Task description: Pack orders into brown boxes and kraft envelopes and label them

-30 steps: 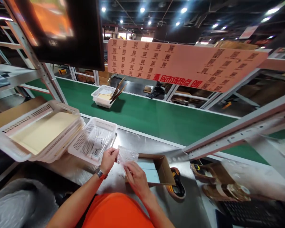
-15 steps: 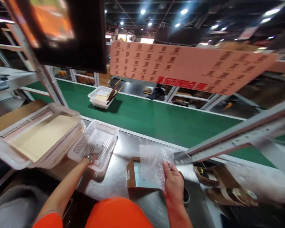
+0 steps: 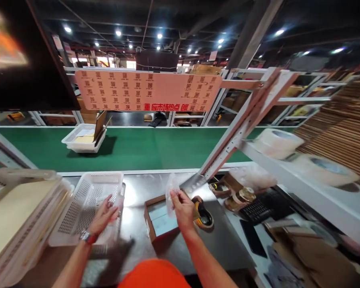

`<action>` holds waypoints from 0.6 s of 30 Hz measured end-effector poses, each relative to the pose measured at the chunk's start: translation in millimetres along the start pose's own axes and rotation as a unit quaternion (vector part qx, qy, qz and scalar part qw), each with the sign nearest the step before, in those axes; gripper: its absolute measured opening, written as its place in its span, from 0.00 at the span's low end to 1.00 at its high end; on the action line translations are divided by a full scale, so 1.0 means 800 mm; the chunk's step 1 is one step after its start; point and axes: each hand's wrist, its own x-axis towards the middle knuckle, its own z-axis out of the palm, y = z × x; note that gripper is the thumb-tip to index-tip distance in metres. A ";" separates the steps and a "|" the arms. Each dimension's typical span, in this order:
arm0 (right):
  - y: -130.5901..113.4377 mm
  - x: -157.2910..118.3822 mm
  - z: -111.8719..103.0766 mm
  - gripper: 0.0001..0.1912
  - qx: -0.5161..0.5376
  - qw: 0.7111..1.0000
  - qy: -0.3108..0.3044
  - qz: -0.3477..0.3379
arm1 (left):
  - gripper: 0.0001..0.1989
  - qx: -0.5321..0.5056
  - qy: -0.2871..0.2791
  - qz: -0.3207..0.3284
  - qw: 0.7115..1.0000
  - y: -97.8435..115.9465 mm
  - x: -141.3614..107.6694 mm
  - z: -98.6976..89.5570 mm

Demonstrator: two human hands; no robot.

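My right hand [image 3: 184, 210] is closed on a piece of clear bubble wrap [image 3: 170, 196], held above the right edge of an open cardboard box [image 3: 151, 232]. Pale blue-white flat items [image 3: 162, 220] lie inside the box. My left hand [image 3: 104, 218], with a watch at the wrist, is over the right side of a white perforated plastic basket [image 3: 69, 224]. Its fingers are curled; something small and pale seems to be in them, too blurred to name. Just right of my right hand, a tape dispenser [image 3: 204, 218] rests on the metal table [image 3: 132, 232].
Stacked trays with yellowish envelopes [image 3: 24, 208] stand at left. Behind the table runs a green conveyor [image 3: 156, 148] carrying another white basket [image 3: 85, 146]. A slanted metal post [image 3: 228, 138] rises at right, near a shelf with tape rolls [image 3: 279, 140] and a keyboard [image 3: 268, 206].
My view has turned right. My left hand has risen from inside the basket, and the bubble wrap in my right hand looks narrower, seen more edge-on, beside the box.
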 end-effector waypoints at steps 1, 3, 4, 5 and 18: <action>0.005 -0.006 0.012 0.33 -0.006 0.999 -0.046 0.007 | 0.48 -0.055 -0.053 -0.003 0.997 0.007 -0.017 0.029; 0.015 -0.020 0.030 0.32 0.006 0.985 -0.163 0.051 | 0.54 -0.130 -0.164 -0.043 0.977 0.016 -0.049 0.087; 0.020 -0.028 0.035 0.31 0.019 0.971 -0.223 0.085 | 0.54 -0.150 -0.209 -0.060 0.965 0.019 -0.062 0.112; 0.024 -0.034 0.037 0.31 0.032 0.953 -0.278 0.119 | 0.52 -0.164 -0.240 -0.071 0.954 0.021 -0.072 0.132; 0.035 -0.033 -0.014 0.28 0.009 0.981 -0.185 0.060 | 0.33 -0.028 -0.216 -0.085 0.972 0.011 -0.085 0.158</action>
